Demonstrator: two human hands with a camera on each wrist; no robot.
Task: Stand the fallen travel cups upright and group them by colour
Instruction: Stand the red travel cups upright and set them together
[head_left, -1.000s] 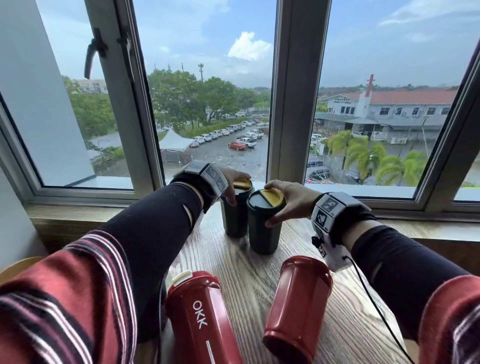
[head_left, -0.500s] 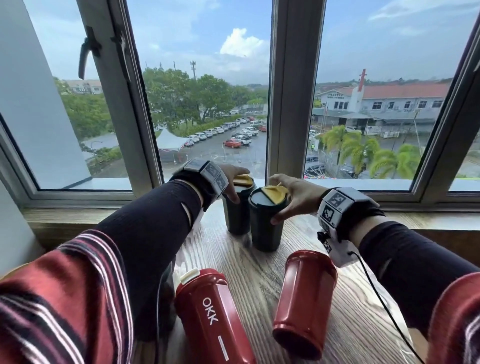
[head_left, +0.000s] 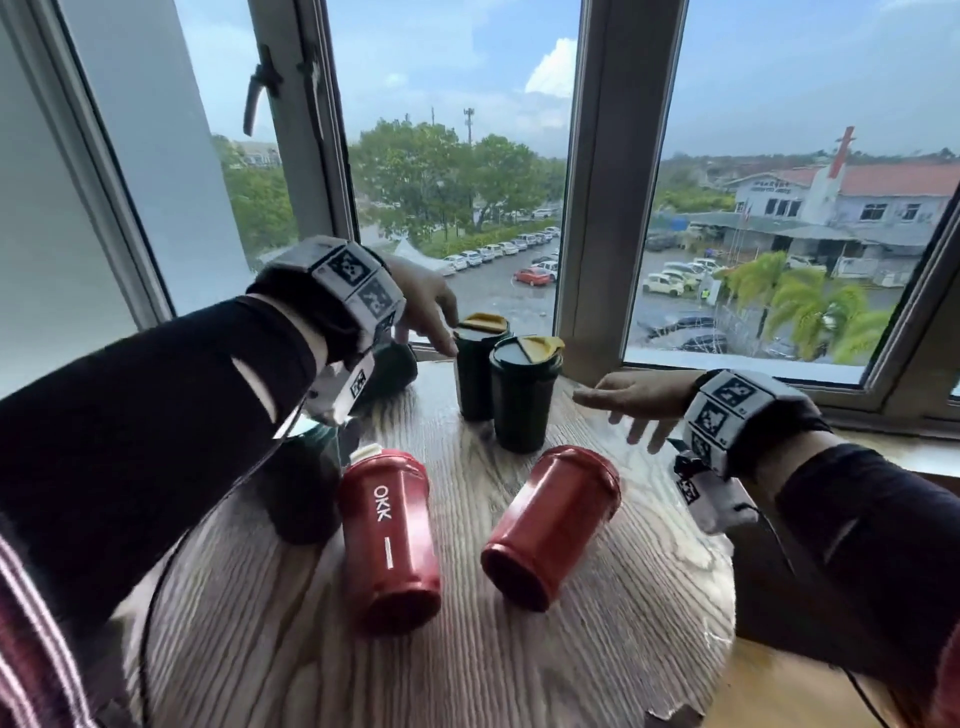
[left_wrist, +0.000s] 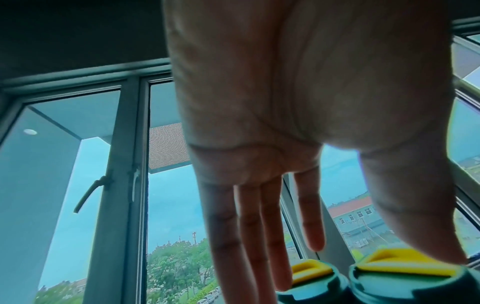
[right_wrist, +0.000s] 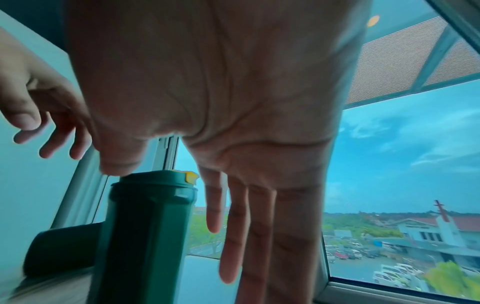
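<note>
Two dark green cups with yellow lid flaps stand upright side by side near the window, the far one (head_left: 474, 379) and the near one (head_left: 523, 402). Two red cups lie on their sides nearer to me, one marked OKK (head_left: 388, 540) and one to its right (head_left: 550, 525). My left hand (head_left: 434, 322) hovers open just left of the far green cup. My right hand (head_left: 623, 408) is open, palm down, right of the near green cup. The left wrist view shows straight fingers (left_wrist: 249, 226) above both lids (left_wrist: 405, 273). In the right wrist view, the open palm (right_wrist: 233, 102) is beside a green cup (right_wrist: 145, 226).
The cups sit on a round wooden table (head_left: 467, 675) against the window sill (head_left: 753, 371). Two more dark cups lie on their sides by my left arm, one behind the wrist (head_left: 389, 371) and one below the forearm (head_left: 304, 499). A window post (head_left: 597, 208) rises behind the green cups.
Both hands have let go of the green cups' lids and drawn apart, left hand up and left, right hand to the right. The green cups stay upright together.
</note>
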